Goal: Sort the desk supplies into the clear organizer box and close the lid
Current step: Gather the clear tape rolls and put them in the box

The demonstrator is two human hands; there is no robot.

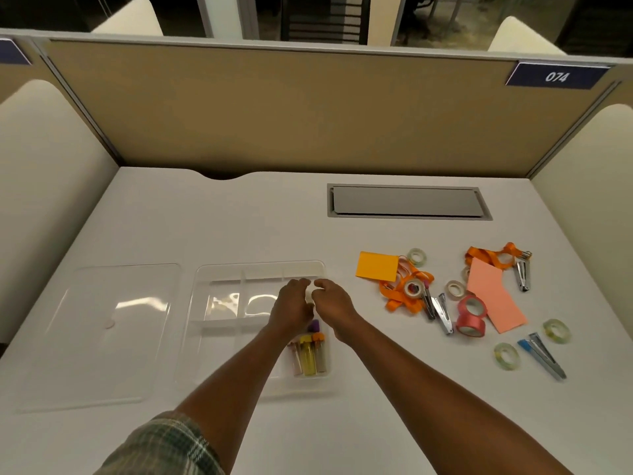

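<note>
The clear organizer box (219,269) lies open at the desk's middle, split into several compartments. Its near right compartment holds capped tubes (309,358) with yellow, orange and purple caps. My left hand (291,308) and my right hand (334,303) hover side by side over the box's right part, fingers loosely curled, with nothing visible in either. The clear lid (102,337) lies flat to the left of the box. Loose supplies lie to the right: an orange sticky pad (376,266), a pink tape roll (471,317), a pink paper (493,299), orange lanyards (397,296) and clear tape rolls (506,355).
Metal staple removers (442,313) (523,275) and a blue-handled one (543,358) lie among the supplies. A grey cable hatch (407,202) is set in the desk at the back right. Tan partition walls (274,108) close off the back and sides.
</note>
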